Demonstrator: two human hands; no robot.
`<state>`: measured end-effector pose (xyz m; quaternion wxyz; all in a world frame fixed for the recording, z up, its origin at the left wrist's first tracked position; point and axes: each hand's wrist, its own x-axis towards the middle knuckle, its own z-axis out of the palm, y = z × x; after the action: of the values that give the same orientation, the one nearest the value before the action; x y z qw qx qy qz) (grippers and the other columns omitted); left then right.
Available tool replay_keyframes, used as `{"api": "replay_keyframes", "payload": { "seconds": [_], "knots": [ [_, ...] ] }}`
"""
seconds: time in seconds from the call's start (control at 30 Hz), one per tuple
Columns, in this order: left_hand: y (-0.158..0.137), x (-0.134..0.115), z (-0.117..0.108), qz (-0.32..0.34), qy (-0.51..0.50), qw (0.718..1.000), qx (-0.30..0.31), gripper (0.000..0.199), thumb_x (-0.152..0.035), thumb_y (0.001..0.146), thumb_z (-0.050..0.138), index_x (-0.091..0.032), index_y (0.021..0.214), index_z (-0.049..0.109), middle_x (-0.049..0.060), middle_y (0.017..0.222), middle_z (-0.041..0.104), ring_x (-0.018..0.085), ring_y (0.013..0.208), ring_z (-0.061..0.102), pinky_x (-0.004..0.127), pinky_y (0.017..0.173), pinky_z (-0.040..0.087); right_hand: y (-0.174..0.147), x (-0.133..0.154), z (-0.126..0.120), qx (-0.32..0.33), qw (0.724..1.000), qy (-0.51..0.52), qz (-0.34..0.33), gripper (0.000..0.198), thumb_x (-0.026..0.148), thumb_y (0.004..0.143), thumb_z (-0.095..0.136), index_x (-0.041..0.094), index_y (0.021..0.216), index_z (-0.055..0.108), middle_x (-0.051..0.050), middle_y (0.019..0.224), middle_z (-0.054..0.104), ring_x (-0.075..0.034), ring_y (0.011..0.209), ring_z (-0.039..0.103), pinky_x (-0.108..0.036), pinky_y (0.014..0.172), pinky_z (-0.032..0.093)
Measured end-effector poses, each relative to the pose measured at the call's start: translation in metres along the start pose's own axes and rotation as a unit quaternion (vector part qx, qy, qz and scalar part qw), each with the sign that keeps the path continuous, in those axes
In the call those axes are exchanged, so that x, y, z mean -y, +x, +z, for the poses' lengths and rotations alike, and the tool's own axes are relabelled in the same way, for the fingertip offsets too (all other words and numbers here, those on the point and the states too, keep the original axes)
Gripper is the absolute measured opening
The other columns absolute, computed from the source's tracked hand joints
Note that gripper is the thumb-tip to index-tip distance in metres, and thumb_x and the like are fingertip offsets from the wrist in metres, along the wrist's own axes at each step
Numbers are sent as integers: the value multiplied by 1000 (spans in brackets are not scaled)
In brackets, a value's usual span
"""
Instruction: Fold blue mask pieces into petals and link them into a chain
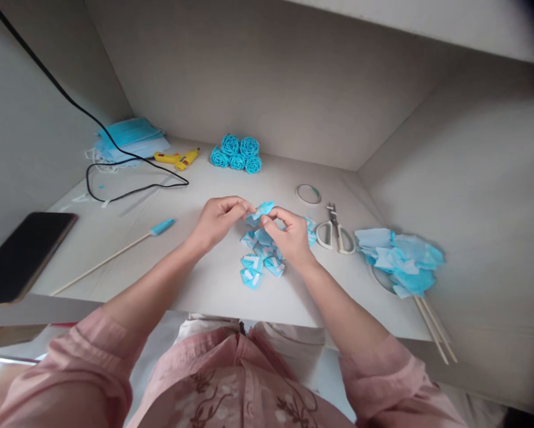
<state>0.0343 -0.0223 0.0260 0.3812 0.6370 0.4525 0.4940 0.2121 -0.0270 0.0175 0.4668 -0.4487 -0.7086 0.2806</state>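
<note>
Between my two hands, a small folded blue fabric petal (pixel 263 209) is pinched above the white table. The fingertips of my left hand (pixel 223 220) close on its left side. My right hand (pixel 289 232) grips its right side between thumb and index finger. Below them lie several folded blue pieces with white tape strips (pixel 251 277), partly hidden by my right hand. To the left lies a wooden stick with a blue wrapped tip (pixel 161 227).
Several blue rosettes (pixel 237 153) sit at the back near a yellow glue gun (pixel 178 158), its black cord looping left by stacked masks (pixel 131 138). A phone (pixel 26 255) lies at left. A tape roll (pixel 308 194), scissors (pixel 335 229), blue fabric scraps (pixel 403 255) and sticks (pixel 435 330) are right.
</note>
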Motion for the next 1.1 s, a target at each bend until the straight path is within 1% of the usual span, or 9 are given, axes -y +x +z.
{"api": "replay_keyframes", "payload": {
  "seconds": [0.07,0.13,0.27,0.37,0.53,0.73,0.83,0.93,1.1],
  "knots": [
    [1,1,-1,-12,2,1000,-14,36,-40,85,53,-15,66,69,2,61,63,13,59,54,25,59,44,0,-1,-1,-5,1000,23,8,18,31,83,59,20,69,63,2,67,63,-13,66,57,-25,68,45],
    [1,1,-1,-52,-12,999,-1,45,-48,88,52,-14,64,69,3,55,59,11,52,49,25,53,40,0,-2,-2,-13,998,50,20,20,34,84,60,20,71,64,1,67,64,-12,64,56,-25,64,44],
    [-3,0,4,-163,-115,974,111,57,-63,88,48,-12,76,70,4,57,59,10,44,44,24,45,34,0,-5,-2,1,992,117,55,24,40,84,62,20,71,64,1,63,63,-10,54,49,-23,51,39],
    [-5,1,8,-193,-230,939,167,56,-65,88,47,-12,81,65,4,65,60,8,46,45,23,45,32,-2,-7,-1,23,986,150,68,27,43,84,64,20,70,62,2,62,62,-8,51,47,-21,47,35],
    [-4,4,9,-182,-336,916,121,35,-42,83,67,-16,67,51,-3,59,48,6,45,41,22,45,29,-2,-10,2,59,976,184,97,28,45,82,66,20,69,60,1,63,62,-8,51,47,-21,44,32],
    [-4,-1,10,-226,-404,881,96,37,-29,76,76,-18,66,42,-6,57,43,5,46,40,20,45,28,-2,-9,2,82,971,201,105,26,42,84,64,20,70,61,1,65,63,-8,53,47,-21,45,32],
    [-6,-2,12,-216,-394,891,65,40,-29,73,78,-18,63,41,-7,53,40,5,45,38,20,44,27,-2,-6,1,117,965,213,102,28,45,85,61,19,72,62,-1,70,64,-8,54,47,-23,48,36],
    [-7,0,16,-201,-361,910,35,40,-31,71,79,-17,62,42,-7,50,41,5,44,37,20,45,26,-1,-7,3,143,956,226,120,33,53,81,64,20,81,62,0,70,63,-9,53,47,-23,47,35],
    [-9,3,23,-187,-337,922,39,42,-31,65,82,-17,61,44,-8,47,37,4,43,33,22,46,23,0,-13,8,100,966,200,130,31,50,76,69,20,77,60,2,65,59,-9,52,43,-24,49,33]
  ]
}}
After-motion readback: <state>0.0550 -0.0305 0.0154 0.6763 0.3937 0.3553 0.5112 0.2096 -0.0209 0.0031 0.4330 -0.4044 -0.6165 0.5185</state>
